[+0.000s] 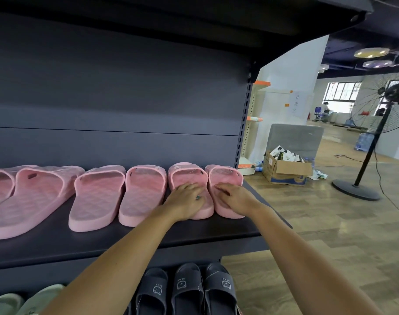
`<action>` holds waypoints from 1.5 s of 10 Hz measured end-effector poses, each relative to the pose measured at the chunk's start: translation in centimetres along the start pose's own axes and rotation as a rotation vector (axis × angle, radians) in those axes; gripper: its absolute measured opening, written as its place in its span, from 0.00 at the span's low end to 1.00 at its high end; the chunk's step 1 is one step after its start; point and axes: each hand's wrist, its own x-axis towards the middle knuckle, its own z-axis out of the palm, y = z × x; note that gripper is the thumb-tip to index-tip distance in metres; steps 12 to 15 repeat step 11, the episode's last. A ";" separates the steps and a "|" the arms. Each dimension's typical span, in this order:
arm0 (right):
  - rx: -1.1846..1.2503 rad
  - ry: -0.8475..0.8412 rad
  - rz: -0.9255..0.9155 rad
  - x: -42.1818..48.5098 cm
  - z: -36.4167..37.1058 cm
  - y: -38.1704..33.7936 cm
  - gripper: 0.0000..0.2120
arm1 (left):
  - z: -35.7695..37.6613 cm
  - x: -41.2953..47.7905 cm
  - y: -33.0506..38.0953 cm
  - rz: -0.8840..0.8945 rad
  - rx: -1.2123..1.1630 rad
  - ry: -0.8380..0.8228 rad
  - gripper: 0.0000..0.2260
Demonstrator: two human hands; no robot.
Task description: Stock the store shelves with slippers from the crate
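6 pink slippers (144,194) lie in a row on the dark shelf (194,233), toes toward the back panel. The 2 at the right end sit side by side, touching, near the shelf's right edge.

Left hand (187,198) rests on the footbed of the second slipper from the right (187,173). Right hand (236,197) rests on the rightmost slipper (225,176). Grip on both: wide, fingers laid fairly straight on the footbeds, curled round nothing.

3 dark slippers (187,287) stand on the tier below, with pale green slippers (42,296) to their left. On the wooden floor (330,235) to the right: an open cardboard box (284,171) and a pedestal fan (375,133).
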 end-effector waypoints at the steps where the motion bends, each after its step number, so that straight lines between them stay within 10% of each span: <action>1: 0.032 0.010 -0.009 0.8 0.2 0.3 0.16 | 0.2 0.4 -0.1 0.008 -0.019 0.045 0.20; 9: -0.134 0.175 -0.020 0.0 0.7 -0.4 0.16 | 0.5 -1.5 0.6 0.058 0.084 0.354 0.19; 11: -0.148 -0.048 0.054 -2.3 -2.2 -2.3 0.20 | -3.2 -3.0 1.4 -0.063 0.027 0.059 0.18; 15: -0.148 -0.048 0.054 -2.3 -2.2 -2.3 0.20 | -3.2 -3.0 1.4 -0.063 0.027 0.059 0.18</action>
